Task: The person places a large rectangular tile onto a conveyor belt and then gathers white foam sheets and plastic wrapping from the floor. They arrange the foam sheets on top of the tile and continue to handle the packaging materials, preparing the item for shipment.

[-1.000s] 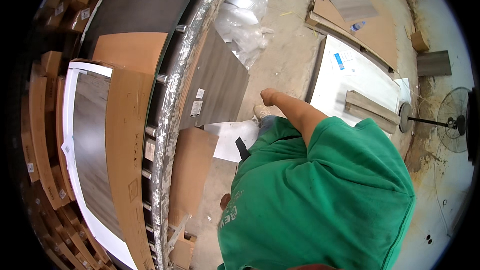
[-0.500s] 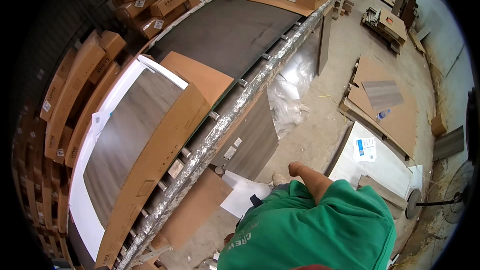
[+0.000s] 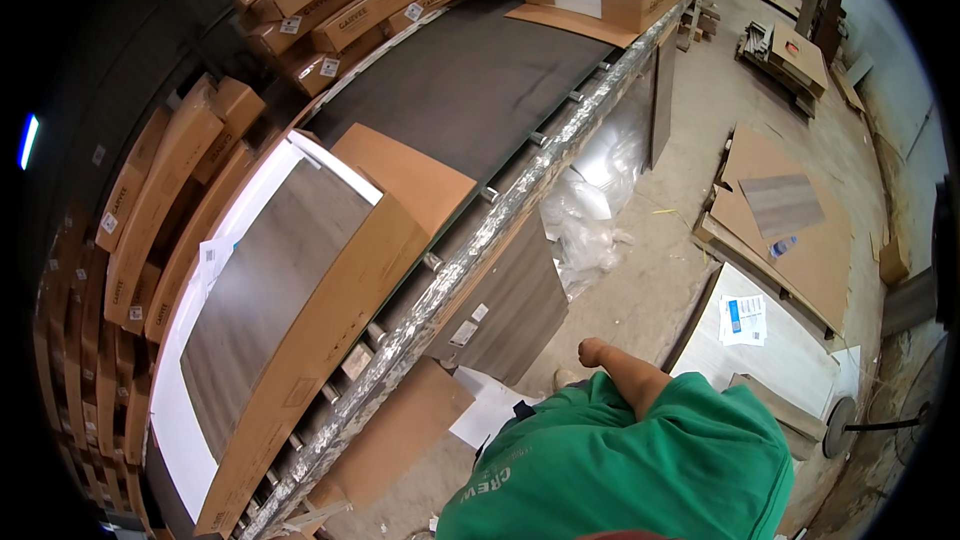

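My right hand (image 3: 592, 351) hangs over the concrete floor beside the conveyor, its fingers curled closed, with nothing seen in them. It touches nothing in view. My left hand is out of view. On the conveyor to the left lies an open long cardboard box (image 3: 330, 325) with white foam lining (image 3: 180, 440). A grey wood-grain panel (image 3: 270, 280) lies inside it, and a paper sheet (image 3: 214, 257) rests at its far edge. Below the conveyor's rail (image 3: 465, 215), a grey wood-grain board (image 3: 510, 315) with white labels leans near my hand.
Brown cartons (image 3: 165, 205) are stacked behind the conveyor's dark belt (image 3: 450, 70). Another open box (image 3: 640, 5) stands farther along. Clear plastic wrap (image 3: 590, 205) lies on the floor. To my right are a white panel (image 3: 700, 330) with papers, a cardboard-topped stack (image 3: 760, 150) and a fan (image 3: 915, 400).
The whole view has shifted slightly, so the scene sits a little lower and farther right. My right hand stays closed. The boxes and panels keep their places.
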Tool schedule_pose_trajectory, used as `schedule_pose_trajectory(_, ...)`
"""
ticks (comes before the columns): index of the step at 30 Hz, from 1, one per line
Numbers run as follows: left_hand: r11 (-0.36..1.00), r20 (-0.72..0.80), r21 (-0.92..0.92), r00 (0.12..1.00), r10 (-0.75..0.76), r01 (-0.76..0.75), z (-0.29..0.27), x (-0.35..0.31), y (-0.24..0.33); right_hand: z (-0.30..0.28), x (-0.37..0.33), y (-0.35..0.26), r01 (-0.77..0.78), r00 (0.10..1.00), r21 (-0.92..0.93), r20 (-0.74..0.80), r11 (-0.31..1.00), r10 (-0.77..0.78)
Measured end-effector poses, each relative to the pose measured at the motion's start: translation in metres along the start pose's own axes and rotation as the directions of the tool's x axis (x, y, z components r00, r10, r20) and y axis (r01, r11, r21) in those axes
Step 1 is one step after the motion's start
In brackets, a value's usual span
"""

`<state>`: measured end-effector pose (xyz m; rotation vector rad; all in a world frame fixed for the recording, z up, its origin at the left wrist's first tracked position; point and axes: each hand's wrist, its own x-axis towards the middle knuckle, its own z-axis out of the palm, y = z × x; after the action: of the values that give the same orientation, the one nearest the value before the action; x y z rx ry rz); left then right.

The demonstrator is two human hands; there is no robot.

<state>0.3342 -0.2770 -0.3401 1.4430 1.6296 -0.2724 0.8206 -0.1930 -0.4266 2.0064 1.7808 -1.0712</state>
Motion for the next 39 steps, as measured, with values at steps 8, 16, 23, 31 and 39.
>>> schedule_pose_trajectory(8, 0.986, 0.024, 0.101, 0.991, 0.133, -0.135, -0.012, 0.038, 0.051, -0.012, -0.034, 0.077, -0.175, 0.982, 0.145, -0.044, 0.974, 0.183)
schedule_pose_trajectory(16, 0.914, 0.076, 0.039, 0.913, 0.4, -0.403, -0.041, 0.086, 0.164, 0.03, -0.105, 0.142, -0.496, 0.833, 0.346, -0.072, 0.797, 0.549)
schedule_pose_trajectory(23, 0.776, 0.377, 0.41, 0.863, 0.335, -0.48, -0.041, 0.17, 0.131, 0.101, -0.179, 0.1, -0.422, 0.889, 0.432, 0.027, 0.797, 0.457)
schedule_pose_trajectory(31, 0.838, 0.298, 0.476, 0.945, 0.133, -0.268, -0.047, 0.203, 0.145, 0.113, -0.252, 0.119, -0.567, 0.724, 0.635, 0.082, 0.524, 0.685)
schedule_pose_trajectory(39, 0.457, 0.521, 0.61, 0.762, 0.385, -0.648, 0.006, 0.249, 0.253, 0.076, -0.206, 0.197, -0.519, 0.761, 0.632, 0.036, 0.575, 0.647)
